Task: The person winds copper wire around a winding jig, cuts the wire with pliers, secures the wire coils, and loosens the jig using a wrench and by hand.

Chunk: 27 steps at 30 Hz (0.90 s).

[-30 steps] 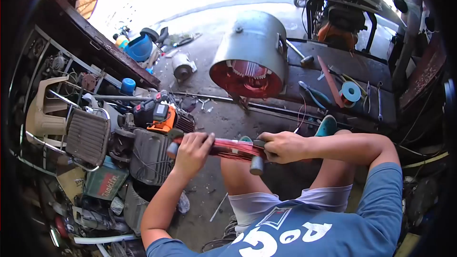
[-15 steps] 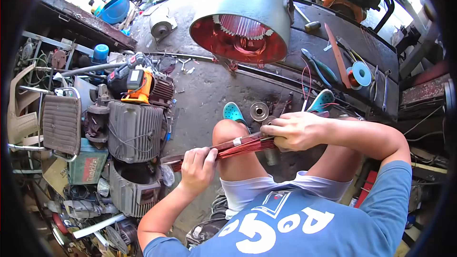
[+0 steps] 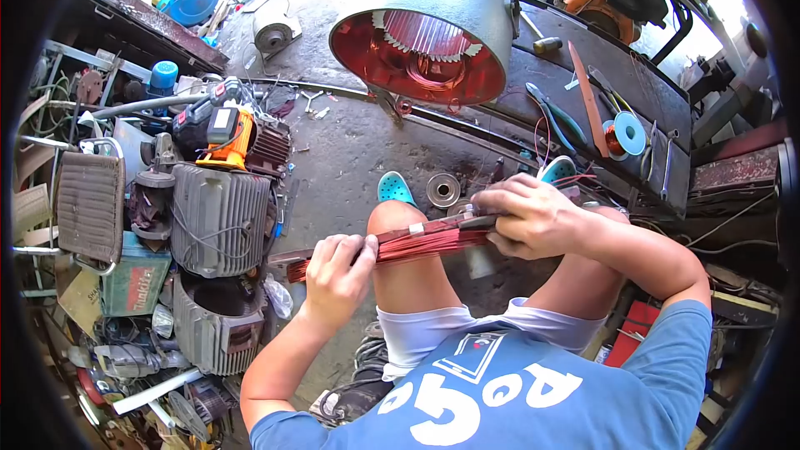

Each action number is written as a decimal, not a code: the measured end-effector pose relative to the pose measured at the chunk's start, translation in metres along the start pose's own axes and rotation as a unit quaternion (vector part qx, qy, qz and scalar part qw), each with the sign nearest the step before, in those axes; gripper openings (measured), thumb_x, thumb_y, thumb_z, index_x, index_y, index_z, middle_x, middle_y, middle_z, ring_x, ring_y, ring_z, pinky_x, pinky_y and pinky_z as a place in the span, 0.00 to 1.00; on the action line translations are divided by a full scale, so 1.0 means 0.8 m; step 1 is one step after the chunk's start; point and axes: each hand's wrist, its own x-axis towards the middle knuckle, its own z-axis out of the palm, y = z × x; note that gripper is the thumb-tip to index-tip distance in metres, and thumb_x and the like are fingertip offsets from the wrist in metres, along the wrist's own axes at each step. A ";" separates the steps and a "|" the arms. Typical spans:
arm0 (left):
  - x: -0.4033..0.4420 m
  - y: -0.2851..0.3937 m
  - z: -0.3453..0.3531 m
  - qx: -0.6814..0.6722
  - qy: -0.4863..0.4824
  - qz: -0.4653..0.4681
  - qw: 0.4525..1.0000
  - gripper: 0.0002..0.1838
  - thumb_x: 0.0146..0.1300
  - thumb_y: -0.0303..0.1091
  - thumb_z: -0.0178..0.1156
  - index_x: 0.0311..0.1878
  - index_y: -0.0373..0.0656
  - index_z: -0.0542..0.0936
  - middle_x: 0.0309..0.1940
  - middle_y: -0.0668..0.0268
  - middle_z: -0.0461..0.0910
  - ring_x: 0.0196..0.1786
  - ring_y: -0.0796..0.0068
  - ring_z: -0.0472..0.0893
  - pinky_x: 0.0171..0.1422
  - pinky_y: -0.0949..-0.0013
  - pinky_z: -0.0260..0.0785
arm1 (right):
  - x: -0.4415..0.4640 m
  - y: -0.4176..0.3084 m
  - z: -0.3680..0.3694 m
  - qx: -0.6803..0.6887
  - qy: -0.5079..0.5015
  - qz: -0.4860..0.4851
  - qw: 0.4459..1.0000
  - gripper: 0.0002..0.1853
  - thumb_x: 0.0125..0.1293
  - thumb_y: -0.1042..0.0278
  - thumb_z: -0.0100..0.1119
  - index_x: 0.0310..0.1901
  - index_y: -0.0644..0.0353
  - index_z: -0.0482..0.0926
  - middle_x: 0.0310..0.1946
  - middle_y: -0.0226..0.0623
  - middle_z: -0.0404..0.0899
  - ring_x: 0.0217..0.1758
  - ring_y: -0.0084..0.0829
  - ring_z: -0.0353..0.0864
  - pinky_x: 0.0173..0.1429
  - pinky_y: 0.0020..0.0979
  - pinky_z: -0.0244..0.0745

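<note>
A long bundle of red copper wire (image 3: 425, 247) lies across my thighs, with a narrow dark strip (image 3: 400, 237) along its far side and a pale band on it. My left hand (image 3: 337, 273) is closed around the bundle near its left end, which sticks out past the fingers. At the other end my right hand (image 3: 533, 221) is closed on the bundle, fingers bent over it. Beyond my knees stands a large grey motor housing (image 3: 446, 0), its red interior holding a slotted stator with copper coils.
On the dark bench at right lie pliers (image 3: 554, 121), a red-brown flat strip (image 3: 587, 87), a wire spool (image 3: 631, 132) and a hammer (image 3: 547, 45). Finned motor casings (image 3: 221, 221), an orange power tool (image 3: 227, 140) and a chair (image 3: 93, 204) crowd the left. A metal ring part (image 3: 443, 191) sits between my feet.
My left hand has shifted slightly left and my right hand slightly right along the bundle. The wires show broader and more spread between them. The view has moved a little.
</note>
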 end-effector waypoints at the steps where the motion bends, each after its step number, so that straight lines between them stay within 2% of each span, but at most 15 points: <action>1: 0.003 0.001 -0.001 -0.011 0.004 -0.006 1.000 0.12 0.54 0.19 0.69 0.44 0.32 0.85 0.35 0.58 0.80 0.37 0.58 0.81 0.42 0.59 0.76 | 0.001 -0.005 -0.006 0.012 0.003 0.041 0.999 0.10 0.57 0.68 0.73 0.29 0.62 0.81 0.58 0.46 0.80 0.54 0.42 0.85 0.54 0.39 0.81; 4: 0.003 0.002 -0.001 0.006 -0.001 -0.007 1.000 0.08 0.58 0.24 0.68 0.41 0.36 0.84 0.36 0.61 0.81 0.39 0.62 0.83 0.43 0.60 0.75 | -0.001 -0.017 -0.015 0.180 0.038 0.182 0.966 0.11 0.58 0.69 0.75 0.31 0.64 0.80 0.58 0.49 0.79 0.54 0.46 0.85 0.54 0.43 0.82; 6: 0.004 0.002 -0.001 0.004 -0.005 -0.001 1.000 0.08 0.58 0.24 0.68 0.42 0.36 0.84 0.36 0.61 0.82 0.39 0.62 0.83 0.43 0.60 0.75 | 0.005 -0.022 -0.022 0.178 0.077 0.215 0.957 0.12 0.57 0.71 0.75 0.36 0.65 0.79 0.57 0.50 0.79 0.55 0.49 0.84 0.56 0.46 0.81; 7: 0.004 0.002 -0.002 0.003 -0.007 0.002 1.000 0.08 0.58 0.24 0.68 0.42 0.36 0.84 0.36 0.61 0.82 0.39 0.63 0.83 0.43 0.61 0.75 | 0.012 -0.032 -0.021 0.114 0.102 0.217 0.964 0.12 0.56 0.71 0.74 0.37 0.65 0.80 0.57 0.50 0.79 0.55 0.50 0.84 0.57 0.46 0.80; 8: 0.004 0.002 -0.002 0.004 -0.010 0.000 1.000 0.08 0.58 0.24 0.68 0.42 0.36 0.84 0.36 0.61 0.82 0.39 0.62 0.83 0.43 0.61 0.75 | 0.024 -0.044 -0.019 0.048 0.126 0.219 0.966 0.12 0.56 0.72 0.74 0.39 0.65 0.81 0.57 0.51 0.79 0.55 0.50 0.84 0.58 0.47 0.80; 10: 0.007 0.005 -0.003 0.001 -0.018 0.000 1.000 0.09 0.58 0.24 0.67 0.42 0.36 0.84 0.36 0.61 0.82 0.39 0.62 0.83 0.43 0.60 0.75 | 0.050 -0.069 -0.014 -0.008 0.114 0.123 0.986 0.16 0.53 0.73 0.72 0.45 0.64 0.82 0.56 0.50 0.79 0.55 0.49 0.83 0.60 0.47 0.78; 11: 0.009 0.007 -0.003 0.003 -0.022 0.002 1.000 0.09 0.58 0.24 0.67 0.43 0.35 0.84 0.36 0.61 0.82 0.39 0.62 0.83 0.43 0.61 0.75 | 0.062 -0.082 -0.005 0.007 0.083 0.101 0.991 0.20 0.51 0.72 0.70 0.48 0.64 0.82 0.56 0.50 0.79 0.56 0.48 0.83 0.60 0.47 0.78; 12: 0.011 0.007 -0.003 0.004 -0.026 0.006 1.000 0.09 0.58 0.24 0.67 0.43 0.35 0.84 0.36 0.60 0.82 0.40 0.62 0.83 0.43 0.61 0.75 | 0.073 -0.092 0.012 0.019 0.077 0.102 0.992 0.22 0.51 0.73 0.72 0.51 0.62 0.82 0.57 0.44 0.79 0.56 0.44 0.82 0.58 0.44 0.78; 17: 0.012 0.006 -0.004 0.002 -0.023 0.020 1.000 0.11 0.57 0.25 0.66 0.44 0.35 0.84 0.37 0.60 0.82 0.40 0.61 0.83 0.45 0.60 0.76 | 0.086 -0.088 0.081 -0.076 0.020 0.086 0.993 0.20 0.56 0.66 0.65 0.50 0.65 0.81 0.48 0.41 0.78 0.51 0.40 0.78 0.54 0.40 0.74; 20: 0.010 0.005 -0.004 0.011 -0.024 0.018 0.999 0.12 0.56 0.25 0.65 0.45 0.35 0.83 0.38 0.59 0.82 0.41 0.61 0.83 0.46 0.60 0.76 | 0.081 -0.079 0.089 -0.066 0.020 0.062 0.996 0.19 0.57 0.66 0.63 0.48 0.65 0.81 0.44 0.39 0.77 0.47 0.39 0.77 0.51 0.39 0.74; 21: 0.009 0.004 -0.004 0.014 -0.026 0.018 0.999 0.12 0.56 0.26 0.65 0.45 0.36 0.83 0.39 0.59 0.82 0.42 0.61 0.83 0.46 0.59 0.76 | 0.085 -0.080 0.085 -0.065 0.029 0.063 0.995 0.11 0.60 0.66 0.60 0.42 0.61 0.81 0.42 0.36 0.78 0.49 0.37 0.79 0.49 0.37 0.73; 25: 0.010 -0.003 -0.005 0.029 -0.041 0.017 0.999 0.14 0.56 0.24 0.67 0.46 0.35 0.81 0.38 0.57 0.81 0.40 0.57 0.82 0.47 0.55 0.76 | 0.096 -0.080 0.086 -0.009 0.045 0.094 0.995 0.12 0.64 0.66 0.57 0.45 0.61 0.79 0.44 0.39 0.78 0.52 0.40 0.80 0.55 0.41 0.77; 27: 0.013 -0.005 -0.004 0.091 -0.065 0.013 0.994 0.13 0.57 0.25 0.65 0.46 0.37 0.79 0.39 0.56 0.81 0.40 0.56 0.82 0.45 0.55 0.74 | 0.094 -0.067 0.102 0.001 0.064 0.076 0.995 0.10 0.63 0.64 0.57 0.41 0.61 0.77 0.40 0.41 0.77 0.49 0.41 0.80 0.53 0.40 0.77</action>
